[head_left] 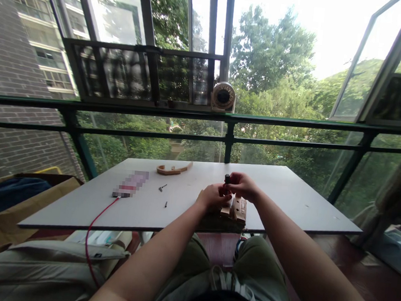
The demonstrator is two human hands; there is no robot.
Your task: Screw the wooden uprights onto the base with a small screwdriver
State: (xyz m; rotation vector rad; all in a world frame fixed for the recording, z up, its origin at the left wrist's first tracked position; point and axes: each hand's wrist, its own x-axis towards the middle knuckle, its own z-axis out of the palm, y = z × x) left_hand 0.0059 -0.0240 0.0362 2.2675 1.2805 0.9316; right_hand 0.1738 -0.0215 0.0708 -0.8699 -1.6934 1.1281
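Note:
My right hand (241,184) is closed around a screwdriver (227,177), whose black handle end sticks up above the fingers; its tip is hidden. Just below and to the left, my left hand (214,196) has its fingers bent together at the lower part of the screwdriver, over a wooden piece (239,210) with small holes. That piece lies at the table's near edge, partly covered by my hands. What exactly the left fingers grip is hard to see. To the left lie several loose screws (162,187), one screw (166,204) nearer to me.
A curved wooden part (173,170) rests farther back on the white table (287,200). At left lies a blurred-out phone-like device (132,182) with a red cable (89,234) hanging over the edge. A round fan (224,97) stands by the railing (276,121).

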